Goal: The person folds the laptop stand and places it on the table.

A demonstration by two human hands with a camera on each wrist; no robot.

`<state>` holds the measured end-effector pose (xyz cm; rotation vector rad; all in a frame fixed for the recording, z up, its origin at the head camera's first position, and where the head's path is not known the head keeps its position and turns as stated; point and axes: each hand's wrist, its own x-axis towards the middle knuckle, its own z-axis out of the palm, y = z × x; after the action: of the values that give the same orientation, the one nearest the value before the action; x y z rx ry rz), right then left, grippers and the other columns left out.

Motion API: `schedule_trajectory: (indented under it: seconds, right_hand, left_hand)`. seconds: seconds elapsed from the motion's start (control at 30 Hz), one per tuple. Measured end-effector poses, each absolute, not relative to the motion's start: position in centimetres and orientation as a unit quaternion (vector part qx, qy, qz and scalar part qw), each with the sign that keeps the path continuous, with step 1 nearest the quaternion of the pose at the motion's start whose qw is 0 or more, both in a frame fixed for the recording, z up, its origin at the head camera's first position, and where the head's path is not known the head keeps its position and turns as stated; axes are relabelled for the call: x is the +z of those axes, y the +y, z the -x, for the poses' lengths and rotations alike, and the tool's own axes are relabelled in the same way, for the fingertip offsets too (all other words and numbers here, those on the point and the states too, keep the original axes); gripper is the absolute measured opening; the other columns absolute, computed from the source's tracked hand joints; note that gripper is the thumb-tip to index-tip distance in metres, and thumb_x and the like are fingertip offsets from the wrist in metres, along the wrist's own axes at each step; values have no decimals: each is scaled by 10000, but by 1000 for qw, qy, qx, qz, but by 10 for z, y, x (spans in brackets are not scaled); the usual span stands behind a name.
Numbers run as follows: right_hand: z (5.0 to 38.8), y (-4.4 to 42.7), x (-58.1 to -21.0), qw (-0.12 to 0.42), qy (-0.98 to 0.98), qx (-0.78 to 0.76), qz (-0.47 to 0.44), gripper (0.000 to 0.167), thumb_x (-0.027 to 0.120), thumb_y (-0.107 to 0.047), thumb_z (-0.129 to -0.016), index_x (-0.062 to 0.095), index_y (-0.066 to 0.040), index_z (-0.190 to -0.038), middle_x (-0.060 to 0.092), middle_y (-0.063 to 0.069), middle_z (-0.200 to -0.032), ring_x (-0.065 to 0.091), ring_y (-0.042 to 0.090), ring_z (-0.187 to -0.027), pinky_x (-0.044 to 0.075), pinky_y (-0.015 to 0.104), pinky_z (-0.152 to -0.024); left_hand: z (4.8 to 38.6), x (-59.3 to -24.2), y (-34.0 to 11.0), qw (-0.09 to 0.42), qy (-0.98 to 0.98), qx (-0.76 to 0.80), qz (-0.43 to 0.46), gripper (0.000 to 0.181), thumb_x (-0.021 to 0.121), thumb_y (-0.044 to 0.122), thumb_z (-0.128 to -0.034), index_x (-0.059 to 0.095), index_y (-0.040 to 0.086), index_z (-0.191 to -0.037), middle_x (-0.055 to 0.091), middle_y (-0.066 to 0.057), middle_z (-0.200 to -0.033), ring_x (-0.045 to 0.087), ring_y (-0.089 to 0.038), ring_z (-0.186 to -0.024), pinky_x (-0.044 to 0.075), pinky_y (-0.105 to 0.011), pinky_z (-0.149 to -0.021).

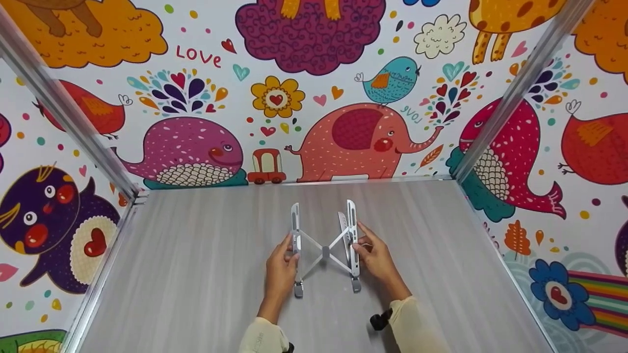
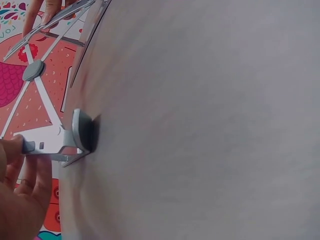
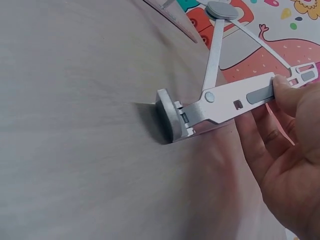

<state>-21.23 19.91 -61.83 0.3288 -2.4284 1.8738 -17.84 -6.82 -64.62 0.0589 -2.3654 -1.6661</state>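
A silver folding laptop stand [image 1: 325,252] stands on the table, its crossed struts spread into an X around a grey centre hub [image 2: 33,70]. My left hand [image 1: 281,272] grips the stand's left side arm between thumb and fingers. On the other side, my right hand [image 1: 378,257] pinches the right side arm [image 3: 235,97], thumb on top and fingers underneath in the right wrist view. Grey flip-up stops [image 3: 170,116] sit at the near ends of both arms. The lower support legs are partly hidden beneath the arms.
The wood-grain table [image 1: 196,245] is bordered by metal rails [image 1: 105,260] at the sides. Walls with colourful cartoon animals [image 1: 358,142] rise behind and on both sides. A black device [image 1: 379,321] is by the right wrist.
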Motion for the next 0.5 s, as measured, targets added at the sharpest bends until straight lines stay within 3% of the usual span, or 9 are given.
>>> schedule_trajectory:
  seconds: [0.5]
  right_hand:
    - [212, 197, -620, 27, -790, 605, -91, 634, 649, 83, -930, 460, -43, -1521, 670, 238, -945, 628, 454, -802, 556, 347, -605]
  left_hand:
    - [177, -647, -68, 119, -811, -572, -34, 655, 696, -13, -927, 509, 209, -1513, 665, -58, -1107, 604, -106, -819, 522, -234, -684]
